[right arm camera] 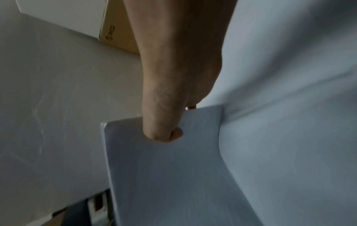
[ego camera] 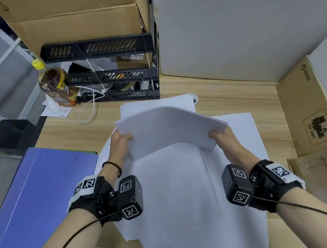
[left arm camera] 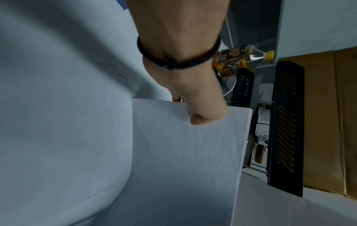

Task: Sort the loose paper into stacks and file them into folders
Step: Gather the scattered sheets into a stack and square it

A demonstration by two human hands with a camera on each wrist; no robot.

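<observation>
Head view: both hands hold 1 stack of white paper (ego camera: 171,129) raised above the counter (ego camera: 237,98); the left hand (ego camera: 119,141) pinches its left edge, thumb on top, and the right hand (ego camera: 220,136) pinches the near right corner likewise; each grip is closed on the sheets, fingers beneath and mostly hidden. The stack bows upward along its middle, clear of the surface. Left wrist view confirms the thumb (left arm camera: 203,117) pressed on the top sheet; right wrist view shows the same for the other thumb (right arm camera: 166,134).

Loose sheets (ego camera: 187,193) lie spread and overlapping on the counter below the stack, some reaching the near edge; more paper (ego camera: 156,104) lies behind it. A blue folder (ego camera: 40,200) rests closed to the left, partly over the counter edge, with no paper seen in it.

Assessment: 1 stack gathered and in hand; it appears ready for squaring. Filing not begun; the remaining sheets are unsorted. Judged early to middle of the task.

A black tray rack (ego camera: 111,74) and a bottle (ego camera: 54,83) stand at the rear.
</observation>
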